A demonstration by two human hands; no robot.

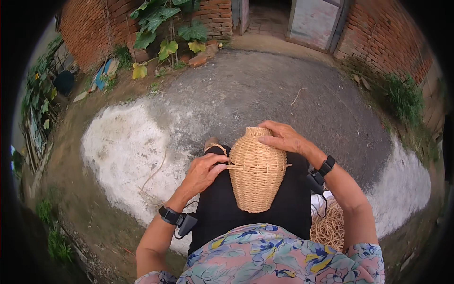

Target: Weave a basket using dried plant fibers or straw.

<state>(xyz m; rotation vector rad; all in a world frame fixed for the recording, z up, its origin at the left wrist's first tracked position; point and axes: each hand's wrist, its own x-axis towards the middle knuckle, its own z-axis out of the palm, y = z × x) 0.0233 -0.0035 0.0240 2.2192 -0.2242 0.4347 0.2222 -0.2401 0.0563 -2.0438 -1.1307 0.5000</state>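
A pale straw-coloured woven vase (257, 177) lies across my lap on black trousers, its narrow neck pointing away from me. My right hand (283, 138) grips it at the neck and shoulder, thumb lying across the upper weave. At the vase's left side, my left hand (206, 169) is closed, pinching a straw strand (232, 167) that comes out of the weave. A short strand end sticks out on the vase's right side. Part of another strand loops over the trousers just beyond my left hand.
A heap of loose straw cords (328, 226) lies beside my right thigh, near a white cloth or bag. One long strand (153, 177) trails over the pale ground at left. Brick walls, leafy plants (161, 23) and a doorway (269, 19) stand beyond.
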